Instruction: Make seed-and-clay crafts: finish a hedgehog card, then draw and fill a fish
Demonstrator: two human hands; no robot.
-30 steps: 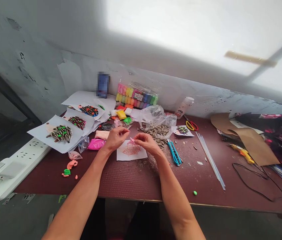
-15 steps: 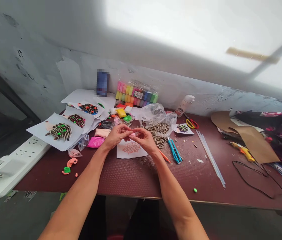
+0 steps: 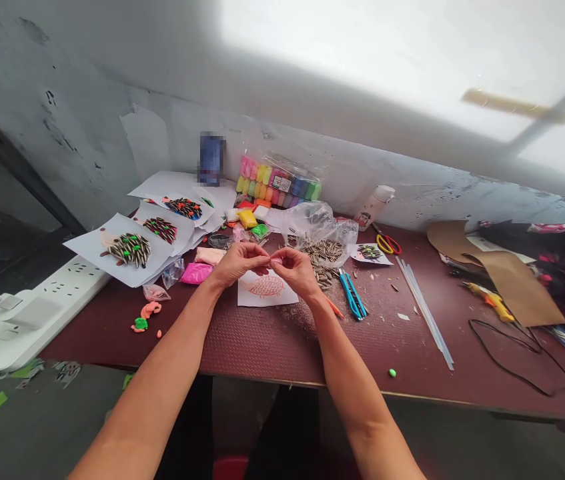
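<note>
Above a white paper (image 3: pixel 268 298) with an orange line drawing, my two hands meet at the fingertips. A small pink piece (image 3: pixel 276 265) is pinched between them, mostly covered by the fingers. My left hand (image 3: pixel 241 261) is closed on one side of it, and my right hand (image 3: pixel 296 268) is closed on the other. Behind and right of my right hand lies a heap of striped seeds (image 3: pixel 325 253), partly in a clear plastic bag (image 3: pixel 312 220). A magenta clay pack (image 3: pixel 196 273) rests left of my left hand.
Seed-covered hedgehog pictures (image 3: pixel 129 250) and a white power strip (image 3: pixel 57 300) are at the left. To the right lie a blue cutter (image 3: pixel 352 295), scissors (image 3: pixel 388 244), clear sticks (image 3: pixel 426 313) and a yellow glue gun (image 3: pixel 492 302). Colored clay packs (image 3: pixel 277 185) stand behind.
The fingertips have come closer together around the pink piece, which shows less now. The whole view has shifted slightly, with the table things appearing a little farther right.
</note>
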